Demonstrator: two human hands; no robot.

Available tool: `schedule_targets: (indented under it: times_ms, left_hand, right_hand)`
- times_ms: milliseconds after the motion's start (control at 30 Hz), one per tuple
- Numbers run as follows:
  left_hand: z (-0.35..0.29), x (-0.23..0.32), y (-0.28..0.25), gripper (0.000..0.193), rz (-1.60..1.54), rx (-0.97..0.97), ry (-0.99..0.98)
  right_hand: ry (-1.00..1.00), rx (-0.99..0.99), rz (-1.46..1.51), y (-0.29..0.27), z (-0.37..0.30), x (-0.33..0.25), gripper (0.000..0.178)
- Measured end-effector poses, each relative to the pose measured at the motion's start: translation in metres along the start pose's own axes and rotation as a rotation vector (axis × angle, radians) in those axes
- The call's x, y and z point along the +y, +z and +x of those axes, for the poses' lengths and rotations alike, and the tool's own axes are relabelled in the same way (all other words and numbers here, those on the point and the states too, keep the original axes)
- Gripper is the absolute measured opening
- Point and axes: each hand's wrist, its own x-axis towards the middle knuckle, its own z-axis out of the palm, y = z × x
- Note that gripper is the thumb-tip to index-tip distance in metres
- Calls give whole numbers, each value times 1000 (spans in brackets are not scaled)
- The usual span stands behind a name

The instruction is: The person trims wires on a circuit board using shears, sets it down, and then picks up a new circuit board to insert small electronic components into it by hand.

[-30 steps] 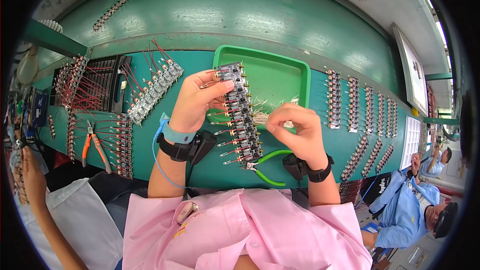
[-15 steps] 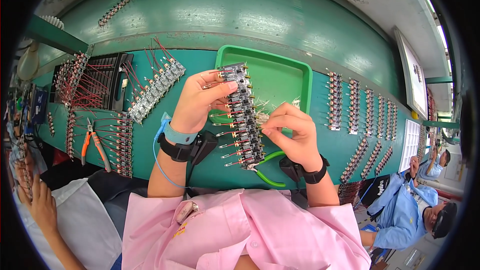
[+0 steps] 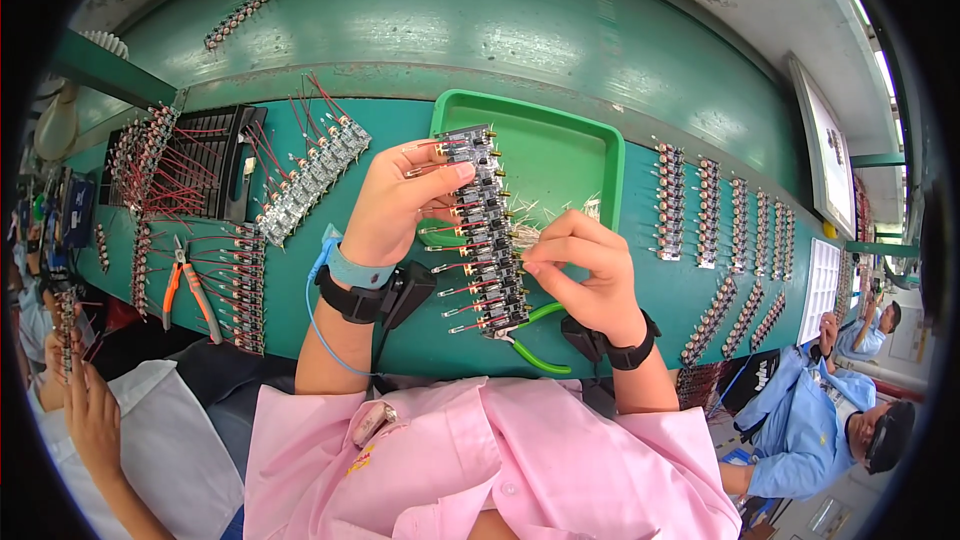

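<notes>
My left hand (image 3: 393, 195) grips the upper left edge of a long circuit board panel (image 3: 487, 240), thumb across its face. Dark parts run down the panel, short red-wired leads stick out on its left, and small pins on its right. My right hand (image 3: 590, 265) has thumb and forefinger pinched together at the panel's right edge, about halfway down; whatever is between those fingertips is too small to make out. Beyond the panel lies a green tray (image 3: 613, 190) with thin pale clippings (image 3: 528, 223) in it. Green-handled cutters (image 3: 545, 358) lie below the panel, their jaws partly under it.
To the left are orange-handled pliers (image 3: 190, 285), a panel with red wires (image 3: 245, 290), a tilted panel (image 3: 315, 180) and a dark rack (image 3: 215, 165). Several board strips (image 3: 708, 215) stand in rows at right. Another strip (image 3: 243, 13) lies on the green conveyor. Co-workers sit on both sides.
The strip on the conveyor has shifted slightly right. At far left, a co-worker's hands and the strip they hold have moved. My hands and panel are almost still.
</notes>
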Motion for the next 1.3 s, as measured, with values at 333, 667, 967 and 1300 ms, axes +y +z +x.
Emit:
schedule_targets:
  times_ms: [333,667,967,1300]
  left_hand:
    - [0,-1,1,21,14,-15,-12]
    - [2,-5,5,20,26,-29,-16]
    - [3,-3,5,22,40,11,-11]
    - [2,-3,9,22,36,28,9]
  right_hand:
    - [-37,17,-127,-2,-2,-3,16]
    - [-121,-34,-210,-5,5,3,14]
    - [45,78,-332,-12,1,13,13]
    - [299,-185,-568,-18,-5,28,10]
